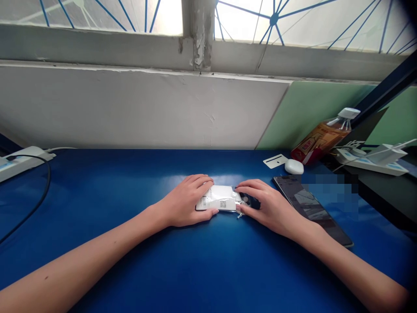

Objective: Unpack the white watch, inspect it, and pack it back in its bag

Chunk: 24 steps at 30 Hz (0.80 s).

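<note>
Flat on blue surface (137,269), near middle of view: white QR-coded packet (224,196) with clear plastic right end. Left grip (184,203) partly closed across left end, fingers along far edge, thumb at near edge. Right grip (273,209) curved, thumb and fingers apart around clear end; cannot tell whether holding it. Just right: dark smartphone (317,206).

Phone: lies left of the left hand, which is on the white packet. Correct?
Wrong side: the head view shows the phone to the right of the right hand. The left hand is on the white packet, as you say.
</note>
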Motion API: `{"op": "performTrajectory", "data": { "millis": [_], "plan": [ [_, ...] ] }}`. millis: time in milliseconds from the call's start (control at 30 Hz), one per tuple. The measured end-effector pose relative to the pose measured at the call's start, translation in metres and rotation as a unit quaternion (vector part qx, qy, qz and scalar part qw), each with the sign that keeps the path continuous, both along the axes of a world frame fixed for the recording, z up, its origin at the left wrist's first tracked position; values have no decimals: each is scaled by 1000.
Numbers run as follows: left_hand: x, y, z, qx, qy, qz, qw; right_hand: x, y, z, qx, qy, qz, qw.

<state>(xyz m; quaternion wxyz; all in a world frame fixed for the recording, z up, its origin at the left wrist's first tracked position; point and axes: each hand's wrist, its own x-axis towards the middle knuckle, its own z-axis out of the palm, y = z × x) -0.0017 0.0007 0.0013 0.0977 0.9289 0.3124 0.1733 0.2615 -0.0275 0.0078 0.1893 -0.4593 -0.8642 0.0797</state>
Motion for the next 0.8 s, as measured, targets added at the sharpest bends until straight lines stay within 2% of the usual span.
{"op": "performTrajectory", "data": {
  "millis": [800],
  "plan": [
    [0, 0, -1, 6, -5, 1, 1000, -7, 0, -4, 26, 20, -4, 999]
  ]
}}
